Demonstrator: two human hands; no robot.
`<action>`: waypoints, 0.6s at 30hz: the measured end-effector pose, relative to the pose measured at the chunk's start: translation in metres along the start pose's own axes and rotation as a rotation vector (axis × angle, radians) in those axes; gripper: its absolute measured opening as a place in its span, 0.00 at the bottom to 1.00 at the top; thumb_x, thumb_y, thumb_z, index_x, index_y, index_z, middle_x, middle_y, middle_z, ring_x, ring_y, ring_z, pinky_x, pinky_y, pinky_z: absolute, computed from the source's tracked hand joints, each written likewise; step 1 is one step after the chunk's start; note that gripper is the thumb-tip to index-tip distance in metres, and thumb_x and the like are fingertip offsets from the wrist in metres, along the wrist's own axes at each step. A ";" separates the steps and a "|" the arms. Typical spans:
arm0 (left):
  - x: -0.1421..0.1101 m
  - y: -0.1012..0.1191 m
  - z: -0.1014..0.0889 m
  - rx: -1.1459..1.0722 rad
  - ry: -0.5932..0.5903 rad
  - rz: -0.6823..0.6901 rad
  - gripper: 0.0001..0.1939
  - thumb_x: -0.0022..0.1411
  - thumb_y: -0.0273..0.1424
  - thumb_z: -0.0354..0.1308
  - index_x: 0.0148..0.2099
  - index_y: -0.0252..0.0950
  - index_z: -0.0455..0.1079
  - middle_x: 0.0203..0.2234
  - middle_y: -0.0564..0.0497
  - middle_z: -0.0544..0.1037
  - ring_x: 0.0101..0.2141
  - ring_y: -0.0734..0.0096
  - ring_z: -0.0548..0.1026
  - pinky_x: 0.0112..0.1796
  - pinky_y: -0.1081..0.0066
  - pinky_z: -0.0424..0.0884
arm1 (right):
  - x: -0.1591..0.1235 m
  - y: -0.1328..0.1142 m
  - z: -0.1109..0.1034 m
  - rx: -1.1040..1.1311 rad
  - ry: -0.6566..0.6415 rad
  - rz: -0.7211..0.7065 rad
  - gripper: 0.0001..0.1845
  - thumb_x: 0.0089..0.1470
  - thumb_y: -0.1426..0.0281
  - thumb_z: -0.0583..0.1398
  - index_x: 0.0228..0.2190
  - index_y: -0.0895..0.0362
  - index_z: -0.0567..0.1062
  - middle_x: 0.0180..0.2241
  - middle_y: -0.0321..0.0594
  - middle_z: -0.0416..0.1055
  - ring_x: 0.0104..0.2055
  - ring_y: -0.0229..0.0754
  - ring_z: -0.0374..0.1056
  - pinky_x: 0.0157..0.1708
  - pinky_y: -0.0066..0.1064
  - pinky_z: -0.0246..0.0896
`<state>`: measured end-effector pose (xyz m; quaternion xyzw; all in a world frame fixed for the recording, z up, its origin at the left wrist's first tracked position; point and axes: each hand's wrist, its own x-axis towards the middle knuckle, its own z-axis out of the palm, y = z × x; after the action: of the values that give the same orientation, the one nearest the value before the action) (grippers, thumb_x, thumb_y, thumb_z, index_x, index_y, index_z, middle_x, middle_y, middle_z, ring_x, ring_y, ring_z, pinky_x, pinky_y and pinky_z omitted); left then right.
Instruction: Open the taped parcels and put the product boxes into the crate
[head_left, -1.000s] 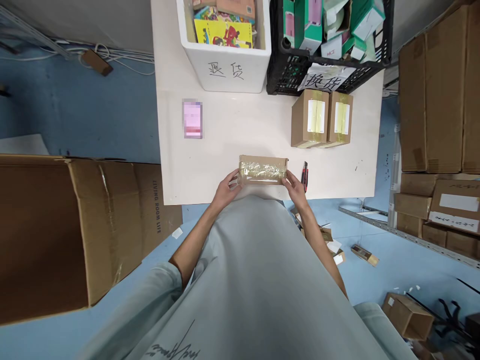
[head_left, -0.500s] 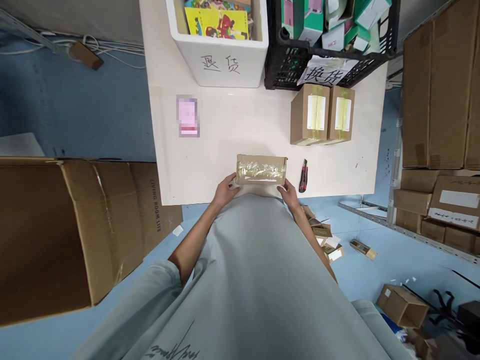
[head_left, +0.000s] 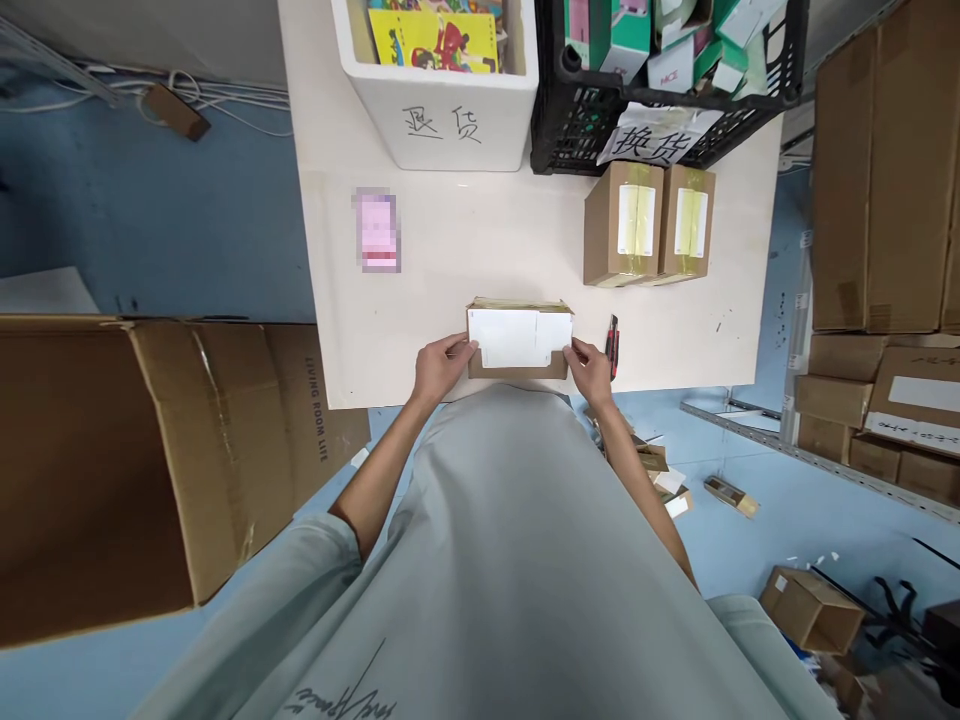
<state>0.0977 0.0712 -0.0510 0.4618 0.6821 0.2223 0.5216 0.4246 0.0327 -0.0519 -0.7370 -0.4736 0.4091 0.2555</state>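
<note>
A small brown cardboard parcel [head_left: 518,338] lies near the front edge of the pale table [head_left: 465,250], its white label side facing up. My left hand [head_left: 437,364] grips the parcel's left end with curled fingers. My right hand [head_left: 592,366] grips its right end the same way. A red and black utility knife [head_left: 613,340] lies just right of my right hand.
Two taped brown boxes [head_left: 649,222] stand at the right back. A white bin [head_left: 442,90] of books and a black crate [head_left: 660,80] of green boxes sit at the far edge. A pink card [head_left: 377,230] lies left. A large open carton [head_left: 150,460] stands on the floor to the left.
The parcel has been turned over between my hands: its taped side showed before, its white label side shows now. Both hands stay at its ends.
</note>
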 end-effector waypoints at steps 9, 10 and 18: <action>0.003 -0.006 0.000 -0.060 -0.006 -0.096 0.22 0.70 0.35 0.67 0.63 0.34 0.82 0.63 0.38 0.84 0.63 0.50 0.83 0.67 0.53 0.77 | 0.008 0.017 0.015 -0.012 0.076 0.138 0.25 0.62 0.53 0.66 0.52 0.56 0.84 0.54 0.55 0.86 0.58 0.58 0.82 0.62 0.52 0.77; -0.001 -0.007 0.000 -0.078 0.001 -0.103 0.23 0.70 0.35 0.67 0.64 0.34 0.81 0.65 0.38 0.83 0.63 0.50 0.83 0.67 0.52 0.77 | 0.005 0.019 0.015 -0.005 0.085 0.144 0.25 0.61 0.53 0.67 0.52 0.56 0.84 0.53 0.55 0.86 0.57 0.58 0.82 0.61 0.52 0.78; -0.029 0.006 0.014 -0.227 0.002 -0.104 0.29 0.66 0.35 0.70 0.67 0.34 0.77 0.54 0.39 0.89 0.58 0.51 0.86 0.67 0.50 0.78 | -0.001 0.044 0.012 0.145 0.058 0.239 0.23 0.54 0.50 0.70 0.43 0.55 0.83 0.43 0.50 0.86 0.49 0.55 0.82 0.56 0.49 0.80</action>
<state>0.1139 0.0468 -0.0372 0.3634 0.6761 0.2712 0.5808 0.4354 0.0126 -0.0918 -0.7791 -0.3442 0.4483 0.2713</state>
